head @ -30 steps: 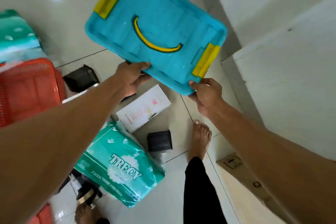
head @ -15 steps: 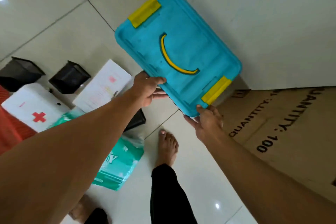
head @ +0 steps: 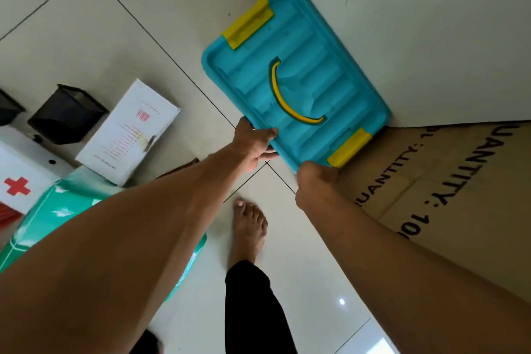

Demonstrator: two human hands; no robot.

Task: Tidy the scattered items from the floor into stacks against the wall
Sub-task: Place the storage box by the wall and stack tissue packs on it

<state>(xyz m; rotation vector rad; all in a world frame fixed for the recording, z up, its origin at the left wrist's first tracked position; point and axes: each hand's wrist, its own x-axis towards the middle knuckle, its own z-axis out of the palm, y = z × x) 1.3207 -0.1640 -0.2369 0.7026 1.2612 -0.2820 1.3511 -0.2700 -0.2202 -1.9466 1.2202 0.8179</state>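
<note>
Because the blue box (head: pixel 296 80) is hard plastic, it looks stiff and maybe a bit slippery, so the near edge is a good place to hold. Both hands clamp that edge, left hand (head: pixel 254 146) and right hand (head: pixel 316 184). It sits by the wall (head: pixel 431 37), beside the carton (head: pixel 448 195).

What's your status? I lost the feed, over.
Left hand and right hand both gripping the blue box by its near edge. Box against the wall, beside the cardboard carton. Nothing in the way.
</note>
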